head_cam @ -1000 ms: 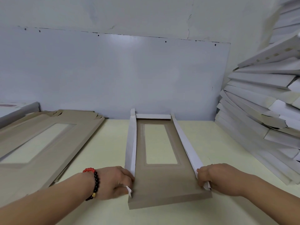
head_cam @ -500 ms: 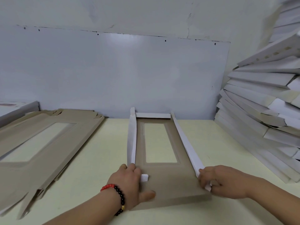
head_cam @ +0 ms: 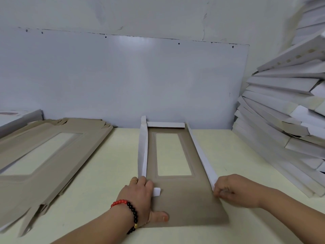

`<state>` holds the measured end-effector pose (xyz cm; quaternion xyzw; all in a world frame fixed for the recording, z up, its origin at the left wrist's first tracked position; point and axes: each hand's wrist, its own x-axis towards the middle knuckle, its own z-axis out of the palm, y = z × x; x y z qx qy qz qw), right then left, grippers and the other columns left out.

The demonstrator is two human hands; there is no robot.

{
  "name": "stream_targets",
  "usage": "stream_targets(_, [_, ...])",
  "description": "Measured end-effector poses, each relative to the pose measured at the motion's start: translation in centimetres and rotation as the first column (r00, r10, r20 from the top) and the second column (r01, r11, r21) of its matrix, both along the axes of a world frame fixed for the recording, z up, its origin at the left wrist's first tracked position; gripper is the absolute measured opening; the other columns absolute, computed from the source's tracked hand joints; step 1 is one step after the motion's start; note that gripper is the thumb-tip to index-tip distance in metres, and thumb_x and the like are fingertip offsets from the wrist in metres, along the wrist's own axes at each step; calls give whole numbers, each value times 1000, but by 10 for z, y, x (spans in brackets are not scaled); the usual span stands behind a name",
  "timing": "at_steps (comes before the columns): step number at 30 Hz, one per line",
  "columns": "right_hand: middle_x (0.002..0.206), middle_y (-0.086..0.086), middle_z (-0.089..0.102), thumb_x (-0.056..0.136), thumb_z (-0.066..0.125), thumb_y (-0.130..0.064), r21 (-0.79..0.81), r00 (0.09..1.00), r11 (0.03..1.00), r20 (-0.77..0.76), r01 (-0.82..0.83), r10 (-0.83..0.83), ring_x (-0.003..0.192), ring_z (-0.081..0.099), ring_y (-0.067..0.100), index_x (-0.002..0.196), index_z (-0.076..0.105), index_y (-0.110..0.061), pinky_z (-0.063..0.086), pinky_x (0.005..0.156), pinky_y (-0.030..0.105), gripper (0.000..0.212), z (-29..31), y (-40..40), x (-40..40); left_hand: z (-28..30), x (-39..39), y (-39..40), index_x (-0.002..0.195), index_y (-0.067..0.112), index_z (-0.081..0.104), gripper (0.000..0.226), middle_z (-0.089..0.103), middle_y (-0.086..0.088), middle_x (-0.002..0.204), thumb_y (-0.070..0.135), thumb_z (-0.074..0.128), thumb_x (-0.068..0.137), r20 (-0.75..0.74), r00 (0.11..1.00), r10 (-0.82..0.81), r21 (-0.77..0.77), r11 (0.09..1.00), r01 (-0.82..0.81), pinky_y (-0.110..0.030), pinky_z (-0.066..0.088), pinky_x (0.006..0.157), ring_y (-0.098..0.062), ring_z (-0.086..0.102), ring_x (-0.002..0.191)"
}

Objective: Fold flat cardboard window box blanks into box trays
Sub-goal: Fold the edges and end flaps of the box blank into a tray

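Observation:
A brown cardboard window box blank [head_cam: 186, 205] lies in the middle of the table, its window cut-out toward the wall. Its two long white side walls and far end wall stand folded up. My left hand [head_cam: 140, 199] presses on the blank's near left corner, fingers on the left side wall [head_cam: 142, 152] and a small white corner tab [head_cam: 156, 191], thumb flat on the near flap. My right hand [head_cam: 233, 191] pinches the near end of the right side wall [head_cam: 202, 155].
A stack of flat brown blanks [head_cam: 44, 155] lies at the left of the pale yellow table [head_cam: 109, 173]. Folded white trays [head_cam: 284, 120] are piled high along the right. A white wall panel stands close behind.
My left hand has moved from outside the left side wall onto the blank's near left corner, and the corner tab now points inward. My right hand stays at the right wall's end.

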<state>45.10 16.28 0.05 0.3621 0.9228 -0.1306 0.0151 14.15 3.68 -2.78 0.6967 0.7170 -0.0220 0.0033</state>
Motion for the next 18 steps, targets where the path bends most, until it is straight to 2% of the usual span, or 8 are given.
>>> stream_targets(3, [100,-23,59,91,63,-19,-40,999,998,-26,44,-45,84,51,-19,102,68,-30,37,74,3,16,1,4,0,-2,-1,1,117,24,41,93,40,3,116,94,41,56,-4,1000,-3,10,1000,3,-33,41,82,-21,40,107])
stream_targets(6, [99,-22,61,83,62,0,-96,989,988,-73,118,-125,79,53,-15,96,64,-36,41,75,7,38,3,5,4,-4,-2,2,116,24,41,93,40,4,115,94,41,54,2,1000,-6,20,1000,6,-32,38,80,-20,40,106])
stream_targets(8, [92,-21,61,82,56,6,-108,986,985,-80,135,-144,77,54,-8,82,65,-45,45,80,14,52,3,4,7,-5,-3,3,116,24,41,93,40,4,114,94,41,54,15,1000,-13,20,1000,13,-31,38,81,-20,39,106])
stream_targets(9, [88,-20,61,83,57,5,-90,988,988,-74,128,-135,78,54,-6,77,68,-44,46,83,17,50,2,4,9,-6,-3,3,116,24,41,92,40,5,114,94,42,55,19,1000,-18,20,1000,18,-31,38,82,-19,39,106])
stream_targets(12, [97,-15,64,93,61,-17,87,998,995,-23,52,-51,98,53,0,93,74,-26,43,91,21,15,0,4,10,-5,-7,3,114,24,41,88,40,4,111,92,39,59,5,998,-56,26,998,56,-31,38,83,-20,40,104])
stream_targets(13, [94,-13,64,96,58,-25,142,1000,990,26,13,-17,98,53,6,92,71,-23,44,90,24,14,0,3,9,-6,-9,2,114,24,41,84,41,4,112,90,36,64,-16,997,-78,38,996,78,-32,38,85,-20,41,104])
stream_targets(15, [95,-14,63,100,49,-35,205,992,978,125,-39,13,92,54,8,92,65,-22,45,84,25,22,0,2,7,-9,-12,2,114,23,43,64,43,3,115,76,28,81,-58,992,-113,94,989,118,-32,37,86,-22,43,103])
stream_targets(18, [114,-14,62,103,37,-31,212,985,976,174,-50,13,99,57,8,110,63,-24,45,87,27,28,-2,-1,-6,-10,-16,4,112,20,43,26,46,0,117,36,27,100,-27,994,-109,173,979,111,-30,38,81,-23,48,100])
